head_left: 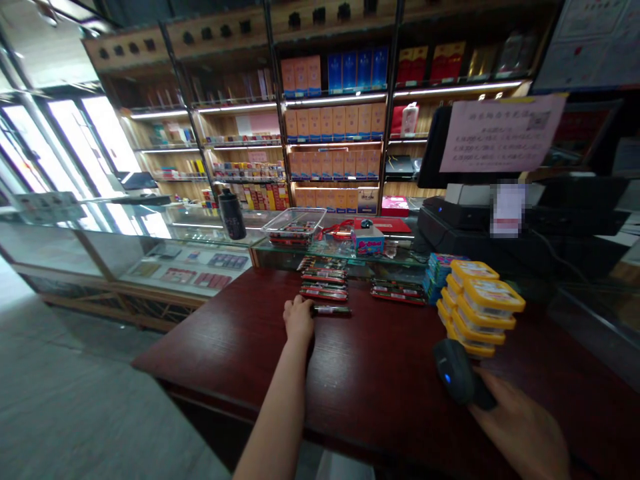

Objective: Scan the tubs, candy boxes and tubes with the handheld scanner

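My left hand (pixel 299 320) reaches out over the dark red desk, its fingers closed at the left end of a slim dark packet (pixel 333 311). Just beyond it, similar slim packets with red edges (pixel 324 283) lie in a row. More slim packets (pixel 397 292) rest to the right of these. In my right hand (pixel 525 423), low on the right, is a black handheld barcode scanner (pixel 453 372) with a blue light. Its head is in front of a stack of yellow-lidded tubs (pixel 480 303).
Beside the tubs stand stacked blue-green packs (pixel 440 270). A clear plastic basket (pixel 294 227), a blue-pink box (pixel 369 241) and a dark bottle (pixel 231 215) stand on the glass counter behind. A monitor with a pink notice (pixel 500 137) rises at right. Stocked shelves line the wall.
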{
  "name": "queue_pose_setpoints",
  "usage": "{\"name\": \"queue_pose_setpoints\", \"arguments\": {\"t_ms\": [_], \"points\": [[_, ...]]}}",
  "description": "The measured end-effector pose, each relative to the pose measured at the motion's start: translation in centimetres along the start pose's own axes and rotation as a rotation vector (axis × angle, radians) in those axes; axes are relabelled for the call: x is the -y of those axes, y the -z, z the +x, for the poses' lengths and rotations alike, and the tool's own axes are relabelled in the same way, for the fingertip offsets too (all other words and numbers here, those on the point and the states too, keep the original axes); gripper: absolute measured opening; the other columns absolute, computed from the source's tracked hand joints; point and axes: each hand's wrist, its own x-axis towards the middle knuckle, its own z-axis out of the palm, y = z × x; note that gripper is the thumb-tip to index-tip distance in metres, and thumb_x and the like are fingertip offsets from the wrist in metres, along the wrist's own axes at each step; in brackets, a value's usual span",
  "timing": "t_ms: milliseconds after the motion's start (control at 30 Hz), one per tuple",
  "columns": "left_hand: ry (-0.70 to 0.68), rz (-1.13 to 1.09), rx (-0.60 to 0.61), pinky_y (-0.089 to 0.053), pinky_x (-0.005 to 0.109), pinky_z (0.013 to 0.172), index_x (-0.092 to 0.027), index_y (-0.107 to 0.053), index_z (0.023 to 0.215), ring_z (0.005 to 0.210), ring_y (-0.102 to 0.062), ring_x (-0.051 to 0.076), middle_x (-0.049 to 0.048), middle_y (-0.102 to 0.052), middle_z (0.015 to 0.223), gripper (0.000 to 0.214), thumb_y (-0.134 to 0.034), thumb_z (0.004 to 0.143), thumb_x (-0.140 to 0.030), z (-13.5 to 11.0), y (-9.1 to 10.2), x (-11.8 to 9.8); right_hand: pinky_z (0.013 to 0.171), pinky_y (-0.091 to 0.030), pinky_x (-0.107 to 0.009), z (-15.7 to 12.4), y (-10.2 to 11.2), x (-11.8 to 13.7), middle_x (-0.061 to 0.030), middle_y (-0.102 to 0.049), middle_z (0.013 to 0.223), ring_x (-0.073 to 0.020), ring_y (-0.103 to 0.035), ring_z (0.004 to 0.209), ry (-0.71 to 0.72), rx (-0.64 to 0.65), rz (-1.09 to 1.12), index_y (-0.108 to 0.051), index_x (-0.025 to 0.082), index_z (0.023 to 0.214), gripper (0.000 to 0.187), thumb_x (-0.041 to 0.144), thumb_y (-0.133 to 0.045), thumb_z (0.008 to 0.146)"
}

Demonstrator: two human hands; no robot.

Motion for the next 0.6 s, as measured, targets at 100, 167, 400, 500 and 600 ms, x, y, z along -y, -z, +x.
{"name": "queue_pose_setpoints", "arguments": {"t_ms": [100, 167, 400, 500, 600], "points": [[-0.146, -0.013, 0.058, -0.038, 0.036, 0.084, -0.025, -0.066, 0.096, 0.100, -0.048, 0.023, 0.0056, -0.060, 0.103, 0.024, -0.054, 0.079, -0.013, -0.3, -0.3, -1.4, 0.069, -0.050, -0.036, -0.1, 0.3, 0.6, -0.0059, -0.071, 0.105, -0.0255, -0.067, 0.090, 0.004, -0.041, 0.004, -0.061, 0.024, 0.111, 0.037, 0.038, -0.044, 0.082], [-0.271, -0.076, 0.089, -0.038, 0.034, 0.087, -0.023, -0.064, 0.099, 0.099, -0.049, 0.021, 0.0054, -0.059, 0.103, 0.023, -0.055, 0.080, -0.014, -0.6, -0.8, -2.7, 0.071, -0.048, -0.036, -0.2, 0.8, 1.3, -0.0057, -0.071, 0.102, -0.0247, -0.067, 0.088, 0.019, -0.050, 0.035, -0.061, 0.024, 0.109, 0.034, 0.035, -0.042, 0.083], [-0.476, -0.174, 0.085, -0.039, 0.032, 0.087, -0.022, -0.061, 0.103, 0.096, -0.051, 0.020, 0.0055, -0.057, 0.098, 0.021, -0.055, 0.083, -0.020, -2.1, -2.0, -6.8, 0.064, -0.046, -0.033, 0.5, 3.2, 4.0, -0.0005, -0.072, 0.081, -0.0254, -0.068, 0.076, -0.145, 0.140, 0.313, -0.064, 0.028, 0.099, 0.028, 0.037, -0.052, 0.075], [-0.521, -0.142, 0.098, -0.039, 0.032, 0.085, -0.021, -0.061, 0.100, 0.094, -0.050, 0.020, 0.0057, -0.056, 0.097, 0.018, -0.054, 0.083, -0.022, -2.4, -2.2, -7.3, 0.070, -0.049, -0.031, 0.7, 3.6, 5.5, -0.0037, -0.073, 0.085, -0.0238, -0.068, 0.079, -0.160, 0.133, 0.595, -0.065, 0.023, 0.094, 0.031, 0.042, -0.060, 0.069], [-0.526, -0.124, 0.113, -0.039, 0.032, 0.085, -0.022, -0.061, 0.100, 0.094, -0.050, 0.021, 0.0059, -0.056, 0.098, 0.018, -0.055, 0.083, -0.023, -2.4, -2.2, -7.4, 0.071, -0.051, -0.031, 0.9, 3.6, 6.9, -0.0069, -0.073, 0.086, -0.0232, -0.067, 0.082, -0.177, 0.128, 0.818, -0.065, 0.018, 0.090, 0.037, 0.045, -0.062, 0.066]]}}
